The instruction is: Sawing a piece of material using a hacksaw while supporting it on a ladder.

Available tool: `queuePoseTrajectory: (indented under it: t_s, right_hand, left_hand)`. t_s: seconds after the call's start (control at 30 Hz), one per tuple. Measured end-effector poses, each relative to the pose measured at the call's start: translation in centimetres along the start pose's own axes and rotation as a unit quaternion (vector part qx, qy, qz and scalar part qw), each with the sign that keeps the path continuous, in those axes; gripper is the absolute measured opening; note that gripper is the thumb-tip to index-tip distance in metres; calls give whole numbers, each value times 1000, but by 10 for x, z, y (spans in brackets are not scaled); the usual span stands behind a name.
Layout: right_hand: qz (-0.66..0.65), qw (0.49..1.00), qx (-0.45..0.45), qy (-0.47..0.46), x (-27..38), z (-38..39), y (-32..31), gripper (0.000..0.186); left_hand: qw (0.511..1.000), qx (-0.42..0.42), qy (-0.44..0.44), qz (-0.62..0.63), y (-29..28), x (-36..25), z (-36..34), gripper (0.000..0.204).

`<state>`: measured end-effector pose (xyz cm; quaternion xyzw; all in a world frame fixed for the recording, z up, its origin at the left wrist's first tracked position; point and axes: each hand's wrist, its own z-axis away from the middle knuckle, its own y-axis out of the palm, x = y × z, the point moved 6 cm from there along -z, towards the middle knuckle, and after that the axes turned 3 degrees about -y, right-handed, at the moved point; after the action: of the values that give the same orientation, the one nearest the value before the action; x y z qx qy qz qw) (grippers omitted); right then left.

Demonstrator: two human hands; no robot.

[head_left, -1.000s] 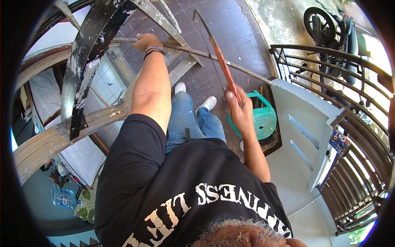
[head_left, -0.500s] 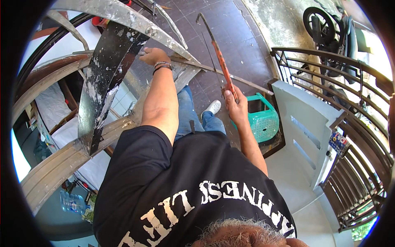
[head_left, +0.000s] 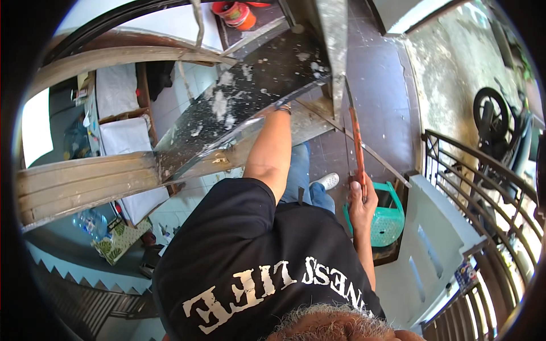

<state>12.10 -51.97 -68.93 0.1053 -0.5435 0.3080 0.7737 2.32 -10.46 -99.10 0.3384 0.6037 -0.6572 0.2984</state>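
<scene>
My left hand (head_left: 281,109) reaches beneath a black, paint-spattered board (head_left: 227,99); only the wrist with bracelets shows, its fingers hidden. That board crosses a weathered wooden frame (head_left: 85,190). In my right hand (head_left: 362,196) is a hacksaw (head_left: 356,139) with an orange frame, held upright in the picture. Just behind it a long thin strip (head_left: 387,165) runs diagonally down to the right from near my left wrist. A pale grey beam (head_left: 335,45) stands at the saw's far end.
A green plastic stool (head_left: 381,223) is below my right hand, beside a low white wall (head_left: 435,221). A dark railing (head_left: 478,190) and a motorcycle (head_left: 492,119) are at right. Orange buckets (head_left: 242,17) sit at the top; a water bottle (head_left: 91,223) lies lower left.
My view has swung leftward. My left hand has gone behind the black board, which now lies more crosswise over it. The saw in my right hand has moved up against the grey beam's edge.
</scene>
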Motion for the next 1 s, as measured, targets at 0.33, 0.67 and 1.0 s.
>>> queuePoseTrajectory:
  t_s: [0.33, 0.67, 1.0]
  right_hand:
    - [46, 999, 10, 16, 17, -22, 26, 36]
    - [75, 996, -36, -32, 23, -16, 25, 36]
    - [84, 991, -36, 95, 41, 42, 29, 33]
  left_hand:
    - [949, -78, -277, 128, -33, -71, 12, 40]
    - [961, -54, -265, 49, -24, -147, 78, 42]
    - [670, 332, -29, -664, 16, -91, 41, 42]
